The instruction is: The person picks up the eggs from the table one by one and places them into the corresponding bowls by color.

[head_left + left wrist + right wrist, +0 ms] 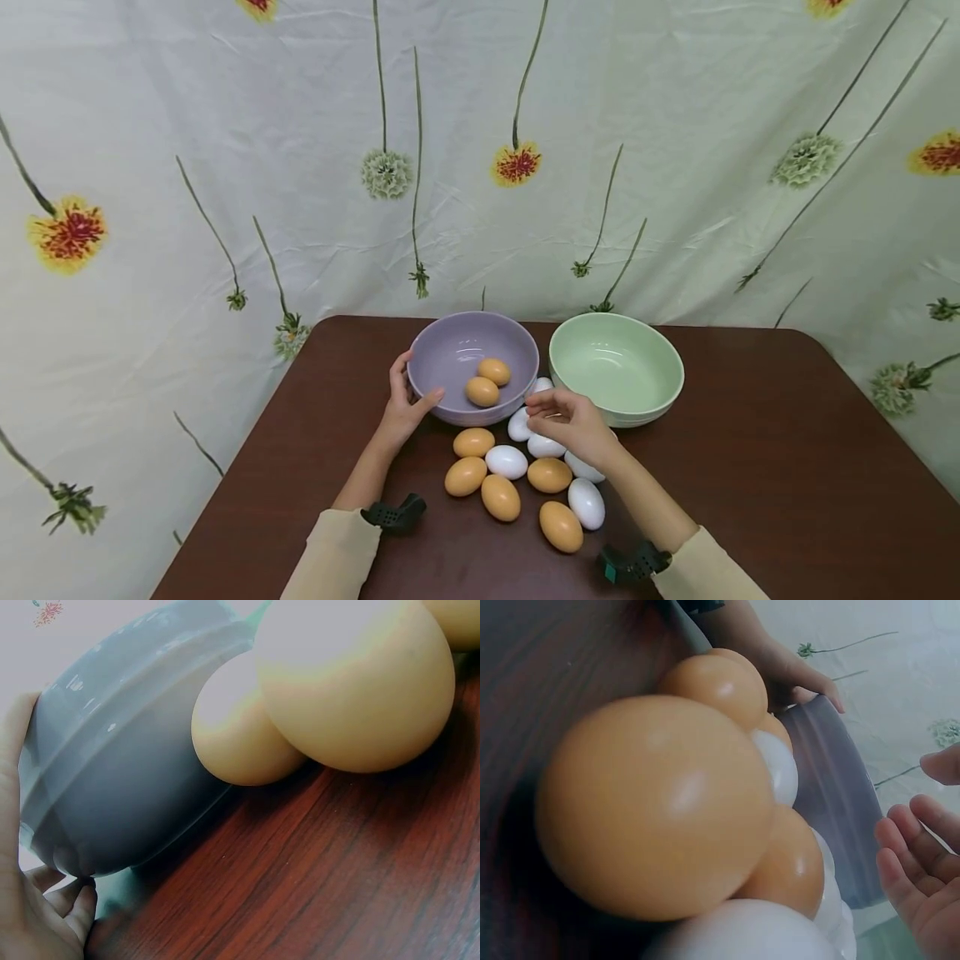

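Note:
My left hand [405,408] grips the left side of the purple bowl [431,350], thumb over the rim and fingers around the outer wall. Inside that bowl lie two brown eggs, one [482,392] in front of the other [494,371]. Over the white eggs by the bowl's right side hovers my right hand [581,429]. Its fingers are loosely bent, and in the right wrist view nothing sits between thumb and fingertips. Several brown eggs [501,498] and white eggs [506,462] lie loose on the table before the bowls, some partly hidden by the right hand.
A light green bowl [615,362] with nothing in it stands right of the purple one. Both are near the back edge of the dark brown table [750,450]. A flower-printed cloth [465,100] hangs behind. The nearest brown egg [561,527] lies close to the right wrist.

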A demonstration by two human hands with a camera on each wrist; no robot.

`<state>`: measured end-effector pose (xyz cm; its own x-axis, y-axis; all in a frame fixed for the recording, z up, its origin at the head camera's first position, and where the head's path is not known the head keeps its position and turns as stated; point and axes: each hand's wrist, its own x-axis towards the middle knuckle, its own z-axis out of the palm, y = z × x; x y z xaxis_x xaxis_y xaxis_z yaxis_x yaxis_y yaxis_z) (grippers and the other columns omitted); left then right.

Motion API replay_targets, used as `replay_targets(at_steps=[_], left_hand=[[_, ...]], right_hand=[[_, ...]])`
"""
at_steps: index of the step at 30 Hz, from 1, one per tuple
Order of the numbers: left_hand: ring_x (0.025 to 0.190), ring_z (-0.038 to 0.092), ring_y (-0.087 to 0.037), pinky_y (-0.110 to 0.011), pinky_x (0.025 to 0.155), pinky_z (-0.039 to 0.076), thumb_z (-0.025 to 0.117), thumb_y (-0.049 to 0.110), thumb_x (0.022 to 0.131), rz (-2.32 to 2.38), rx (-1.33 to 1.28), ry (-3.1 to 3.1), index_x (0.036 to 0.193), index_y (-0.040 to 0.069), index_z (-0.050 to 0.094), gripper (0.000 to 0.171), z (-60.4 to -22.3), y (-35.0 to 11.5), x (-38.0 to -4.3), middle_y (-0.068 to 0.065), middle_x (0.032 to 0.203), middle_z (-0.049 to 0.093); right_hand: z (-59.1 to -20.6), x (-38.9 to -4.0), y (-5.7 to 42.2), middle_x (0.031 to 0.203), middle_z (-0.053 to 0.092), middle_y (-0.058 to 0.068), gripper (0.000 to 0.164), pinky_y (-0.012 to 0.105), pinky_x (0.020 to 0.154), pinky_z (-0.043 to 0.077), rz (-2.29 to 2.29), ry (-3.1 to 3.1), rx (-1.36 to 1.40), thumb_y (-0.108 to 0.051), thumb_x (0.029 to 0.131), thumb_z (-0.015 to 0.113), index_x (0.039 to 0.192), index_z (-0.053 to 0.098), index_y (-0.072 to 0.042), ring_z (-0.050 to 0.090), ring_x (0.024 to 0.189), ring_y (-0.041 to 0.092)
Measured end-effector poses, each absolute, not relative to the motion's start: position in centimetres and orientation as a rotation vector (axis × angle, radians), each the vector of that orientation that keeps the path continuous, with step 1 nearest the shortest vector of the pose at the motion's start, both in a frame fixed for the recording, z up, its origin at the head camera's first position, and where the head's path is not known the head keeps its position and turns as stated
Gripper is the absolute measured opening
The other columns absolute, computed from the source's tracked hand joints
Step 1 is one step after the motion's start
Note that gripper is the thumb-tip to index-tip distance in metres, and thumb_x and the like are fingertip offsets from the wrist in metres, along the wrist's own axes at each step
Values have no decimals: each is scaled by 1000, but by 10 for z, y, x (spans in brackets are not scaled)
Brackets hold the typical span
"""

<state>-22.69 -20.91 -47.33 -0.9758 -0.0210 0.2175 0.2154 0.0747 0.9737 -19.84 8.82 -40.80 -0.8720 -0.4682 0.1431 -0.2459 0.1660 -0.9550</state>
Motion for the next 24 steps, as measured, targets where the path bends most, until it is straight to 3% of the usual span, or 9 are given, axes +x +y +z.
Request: replay_targets(at_steps=[7, 24], left_hand=[[139, 26, -37, -49, 108, 25, 62, 5, 90, -2032, -214, -2158, 151, 14, 7, 83, -474, -208, -228, -25, 154, 18], [140, 22, -38, -52, 110, 22, 63, 5, 89, -2025, -200, -2167, 151, 13, 5, 85, -473, -209, -227, -25, 155, 15]], right_hand=[[-415, -187, 93, 107, 64, 26, 32, 27, 85, 50, -1802, 2251, -729, -5, 89, 66, 115, 59, 14, 62, 98, 25], [-421, -150, 114, 103, 66, 25, 29, 27, 83, 51, -1859, 2232, -746, -4, 89, 67, 111, 61, 14, 64, 92, 13]])
